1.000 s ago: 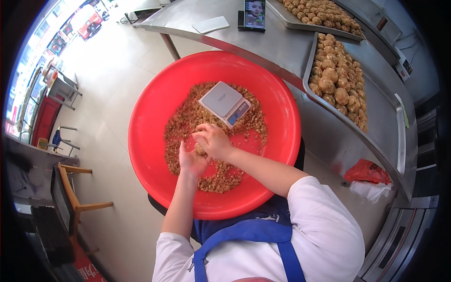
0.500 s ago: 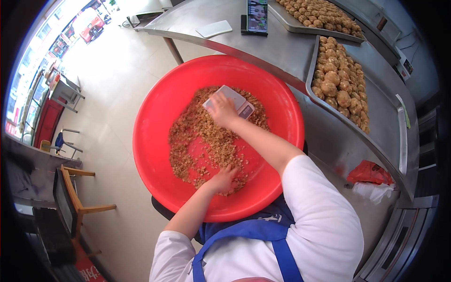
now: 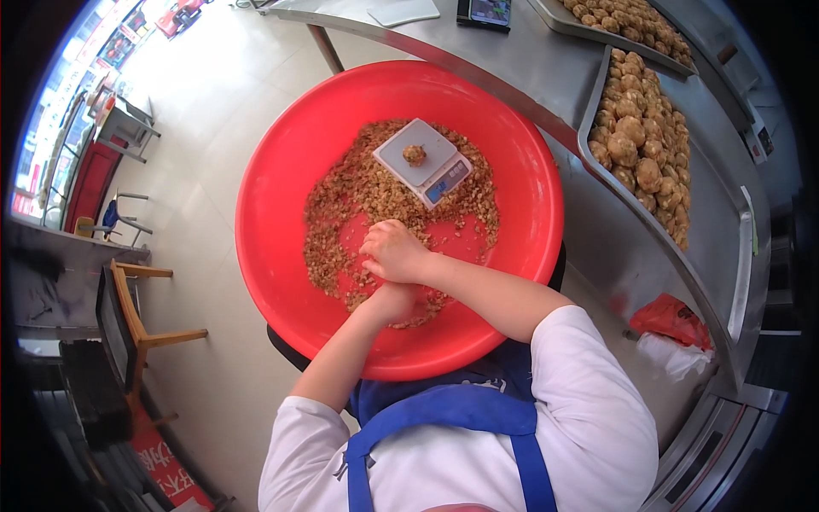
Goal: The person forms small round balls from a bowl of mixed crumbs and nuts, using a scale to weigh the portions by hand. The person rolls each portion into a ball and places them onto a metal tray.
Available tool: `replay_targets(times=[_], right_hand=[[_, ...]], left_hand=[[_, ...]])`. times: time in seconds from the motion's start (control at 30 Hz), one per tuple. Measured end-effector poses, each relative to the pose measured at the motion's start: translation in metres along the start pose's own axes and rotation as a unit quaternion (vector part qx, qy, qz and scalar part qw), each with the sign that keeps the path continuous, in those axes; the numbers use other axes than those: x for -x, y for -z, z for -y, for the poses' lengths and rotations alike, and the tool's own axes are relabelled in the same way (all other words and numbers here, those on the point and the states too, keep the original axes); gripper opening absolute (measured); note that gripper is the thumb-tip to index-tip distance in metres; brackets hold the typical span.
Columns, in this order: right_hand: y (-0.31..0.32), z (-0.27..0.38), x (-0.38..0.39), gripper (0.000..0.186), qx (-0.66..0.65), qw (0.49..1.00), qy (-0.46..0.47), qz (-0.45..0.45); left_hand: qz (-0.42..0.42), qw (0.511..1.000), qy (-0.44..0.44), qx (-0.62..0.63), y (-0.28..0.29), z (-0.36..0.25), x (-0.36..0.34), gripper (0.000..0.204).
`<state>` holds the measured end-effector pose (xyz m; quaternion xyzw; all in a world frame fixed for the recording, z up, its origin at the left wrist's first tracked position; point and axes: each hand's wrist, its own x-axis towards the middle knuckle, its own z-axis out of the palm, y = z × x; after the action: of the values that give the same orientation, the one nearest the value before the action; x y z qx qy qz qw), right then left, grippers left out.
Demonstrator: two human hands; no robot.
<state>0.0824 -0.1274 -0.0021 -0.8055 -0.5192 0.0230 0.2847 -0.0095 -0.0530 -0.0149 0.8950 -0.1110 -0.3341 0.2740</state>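
In a wide red basin (image 3: 281,162) of loose golden-brown crumbly mixture (image 3: 333,256), a white digital scale (image 3: 448,179) carries one lumpy ball (image 3: 415,154) on its plate. Just below the scale my right hand (image 3: 394,252) is closed, fingers curled downward; whatever lies in them is hidden. My left hand (image 3: 392,300) is low in the basin, partly beneath the right one, with its fingers out of sight among the mixture.
A steel table (image 3: 554,94) stands beyond the basin, bearing two trays of formed balls (image 3: 640,145) (image 3: 623,21), a phone (image 3: 485,13) on a stand and a white pad (image 3: 401,10). A wooden chair (image 3: 147,340) is at left, red and white bags (image 3: 670,324) at right.
A ball now rests alone on the scale. My right hand has come down from the scale toward my left hand, which has moved slightly up in the basin. The view has shifted.
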Motion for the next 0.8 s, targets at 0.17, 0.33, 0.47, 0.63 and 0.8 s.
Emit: replay_targets(times=[0.17,0.33,0.47,0.63,0.8], right_hand=[[0.002,0.001,-0.004,0.025,0.006,1.0,-0.014,0.021],[0.006,0.004,-0.004,0.024,0.007,0.999,-0.031,0.037],[0.001,0.001,0.0,0.025,-0.026,0.999,-0.031,0.014],[0.034,-0.068,-0.041,0.031,0.143,0.971,-0.119,-0.152],[0.042,-0.153,-0.044,0.034,0.148,0.971,-0.171,-0.08]], left_hand=[[-0.208,0.972,-0.111,-0.017,-0.002,0.015,-0.002,0.034],[-0.199,0.973,-0.115,0.035,-0.005,0.021,-0.005,0.032],[-0.15,0.982,-0.111,0.021,0.006,0.013,0.004,0.026],[-0.044,0.986,-0.056,-0.15,0.015,0.014,0.003,0.019],[-0.184,0.983,-0.016,0.0,0.047,-0.022,0.014,0.029]])
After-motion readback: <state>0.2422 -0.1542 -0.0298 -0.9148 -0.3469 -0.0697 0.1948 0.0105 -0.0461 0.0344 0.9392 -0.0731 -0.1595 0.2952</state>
